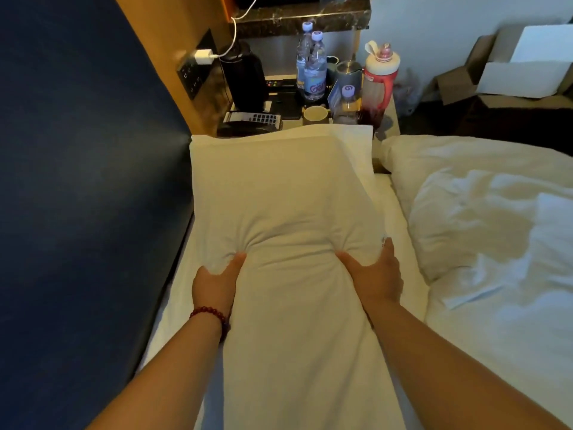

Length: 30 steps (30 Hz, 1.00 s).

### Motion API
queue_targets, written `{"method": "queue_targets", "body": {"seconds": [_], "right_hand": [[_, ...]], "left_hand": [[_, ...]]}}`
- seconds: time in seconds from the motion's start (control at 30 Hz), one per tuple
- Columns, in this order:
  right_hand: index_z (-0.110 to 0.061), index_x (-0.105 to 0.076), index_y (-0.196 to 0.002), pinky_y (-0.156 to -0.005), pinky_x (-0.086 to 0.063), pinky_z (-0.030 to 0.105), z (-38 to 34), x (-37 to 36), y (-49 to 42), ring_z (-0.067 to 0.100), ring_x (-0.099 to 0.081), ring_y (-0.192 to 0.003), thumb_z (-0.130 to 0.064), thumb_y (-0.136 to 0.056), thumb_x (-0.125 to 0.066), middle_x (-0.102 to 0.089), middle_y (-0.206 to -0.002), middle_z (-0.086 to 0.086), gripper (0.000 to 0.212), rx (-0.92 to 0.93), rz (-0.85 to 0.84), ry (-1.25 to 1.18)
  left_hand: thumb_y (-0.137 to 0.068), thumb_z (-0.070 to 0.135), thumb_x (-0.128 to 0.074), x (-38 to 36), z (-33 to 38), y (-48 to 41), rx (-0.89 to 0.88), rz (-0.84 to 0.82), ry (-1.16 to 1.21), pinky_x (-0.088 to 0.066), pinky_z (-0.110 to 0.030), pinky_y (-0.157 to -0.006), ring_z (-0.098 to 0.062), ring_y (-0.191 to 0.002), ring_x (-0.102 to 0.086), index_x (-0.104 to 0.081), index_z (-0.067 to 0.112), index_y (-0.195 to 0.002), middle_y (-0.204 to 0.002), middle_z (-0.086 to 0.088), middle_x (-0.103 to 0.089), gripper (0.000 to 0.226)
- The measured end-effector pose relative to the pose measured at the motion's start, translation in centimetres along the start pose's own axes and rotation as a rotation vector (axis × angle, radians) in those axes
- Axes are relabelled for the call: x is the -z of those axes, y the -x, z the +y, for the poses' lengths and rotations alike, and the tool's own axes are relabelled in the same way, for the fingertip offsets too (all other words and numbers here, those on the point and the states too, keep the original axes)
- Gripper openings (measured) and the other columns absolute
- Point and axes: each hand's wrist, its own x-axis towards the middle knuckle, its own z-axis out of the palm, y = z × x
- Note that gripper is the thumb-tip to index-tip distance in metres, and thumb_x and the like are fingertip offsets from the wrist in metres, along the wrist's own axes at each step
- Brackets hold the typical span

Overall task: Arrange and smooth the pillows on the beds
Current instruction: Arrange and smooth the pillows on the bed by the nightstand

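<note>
Head view shows my 2 hands holding 1 pillow by its long sides. My left hand is clamped on the left side, with the thumb pressed into the top so that the cloth puckers. My right hand is clamped on the right side in the same way. The other fingers go around the edges and I cannot see them fully.

The pillow runs lengthwise between my hands and far beyond them. Whether its far end rests on the sheet, I cannot tell.

To do this step well, I think both grips should stay equal, so the filling does not slide to 1 end. The headboard is left of my left hand, and the pillow should probably turn until its long side lies along it. The bottles stand just beyond the far end, so I would swing slowly and low. The duvet, right of my right hand, must not get trapped under the pillow. After it lies flat, I would let go and stroke with flat palms from the middle outward, to remove the 2 thumb dents.
</note>
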Motion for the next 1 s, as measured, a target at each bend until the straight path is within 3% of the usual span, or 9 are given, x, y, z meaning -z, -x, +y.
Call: {"method": "queue_targets", "body": {"seconds": [0.1, 0.17, 0.3, 0.47, 0.6, 0.8, 0.9, 1.0], "right_hand": [[-0.028, -0.028, -0.151, -0.107, -0.040, 0.052, -1.4, 0.7, 2.6, 0.031, -0.051, -0.128, -0.081, -0.059, -0.069, -0.053, -0.140, 0.007, 0.114, 0.099, -0.037, -0.046], [-0.030, -0.031, -0.149, -0.107, -0.040, 0.052, -3.0, 1.8, 3.2, 0.030, -0.050, -0.128, -0.079, -0.061, -0.069, -0.053, -0.139, 0.005, 0.108, 0.132, -0.035, -0.079], [-0.027, -0.034, -0.148, -0.108, -0.038, 0.052, -5.9, 5.6, 3.0, 0.031, -0.048, -0.130, -0.074, -0.068, -0.069, -0.051, -0.141, 0.007, 0.099, 0.185, 0.015, -0.137], [-0.027, -0.043, -0.141, -0.099, -0.047, 0.052, -8.9, 9.8, 3.7, 0.027, -0.055, -0.120, -0.076, -0.064, -0.070, -0.058, -0.132, 0.002, 0.095, 0.343, -0.010, -0.275], [-0.028, -0.047, -0.139, -0.094, -0.048, 0.044, -13.7, 11.9, 3.6, 0.027, -0.057, -0.116, -0.064, -0.072, -0.072, -0.061, -0.127, 0.003, 0.080, 0.525, -0.082, -0.325], [-0.031, -0.049, -0.140, -0.097, -0.048, 0.045, -18.9, 12.4, 2.2, 0.026, -0.055, -0.118, -0.072, -0.070, -0.061, -0.061, -0.126, 0.007, 0.082, 0.726, -0.192, -0.244], [-0.033, -0.045, -0.143, -0.096, -0.047, 0.048, -20.5, 11.8, 1.8, 0.030, -0.053, -0.118, -0.070, -0.071, -0.060, -0.058, -0.124, 0.010, 0.083, 0.792, -0.252, -0.138], [-0.032, -0.043, -0.144, -0.096, -0.045, 0.047, -21.9, 9.8, 2.4, 0.032, -0.051, -0.118, -0.063, -0.073, -0.064, -0.056, -0.126, 0.013, 0.080, 0.884, -0.348, -0.038]], "left_hand": [[-0.081, 0.047, -0.072, 3.7, 0.2, 3.5, 0.030, 0.035, 0.088, -0.044, -0.027, -0.063, -0.016, -0.086, -0.061, -0.061, 0.027, -0.102, -0.094, 0.003, -0.065, 0.031], [-0.079, 0.047, -0.074, 5.2, 1.4, 4.7, 0.018, 0.048, 0.106, -0.049, -0.032, -0.072, -0.017, -0.092, -0.062, -0.060, 0.024, -0.118, -0.104, 0.002, -0.066, 0.047], [-0.076, 0.045, -0.076, 5.8, 5.8, 6.8, -0.065, 0.057, 0.134, -0.054, -0.039, -0.085, -0.017, -0.096, -0.064, -0.059, 0.024, -0.116, -0.105, 0.004, -0.067, 0.048], [-0.077, 0.039, -0.076, 7.6, 9.5, 11.6, -0.153, 0.076, 0.236, -0.053, -0.026, -0.064, -0.012, -0.083, -0.070, -0.069, 0.024, -0.106, -0.094, 0.005, -0.073, 0.034], [-0.078, 0.031, -0.080, 9.7, 10.6, 15.3, -0.202, 0.144, 0.392, -0.056, -0.023, -0.064, -0.002, -0.077, -0.070, -0.067, 0.024, -0.102, -0.093, 0.008, -0.073, 0.028], [-0.078, 0.026, -0.080, 10.3, 11.2, 18.6, -0.228, 0.277, 0.510, -0.056, -0.036, -0.087, -0.009, -0.092, -0.068, -0.059, 0.029, -0.100, -0.101, 0.007, -0.069, 0.031], [-0.077, 0.027, -0.081, 9.7, 9.5, 19.9, -0.182, 0.360, 0.529, -0.052, -0.040, -0.095, -0.011, -0.098, -0.066, -0.055, 0.021, -0.118, -0.108, 0.006, -0.068, 0.049], [-0.071, 0.036, -0.083, 8.9, 6.3, 21.1, -0.100, 0.438, 0.483, -0.050, -0.023, -0.092, 0.001, -0.091, -0.063, -0.055, 0.018, -0.119, -0.101, 0.011, -0.067, 0.057]]}}
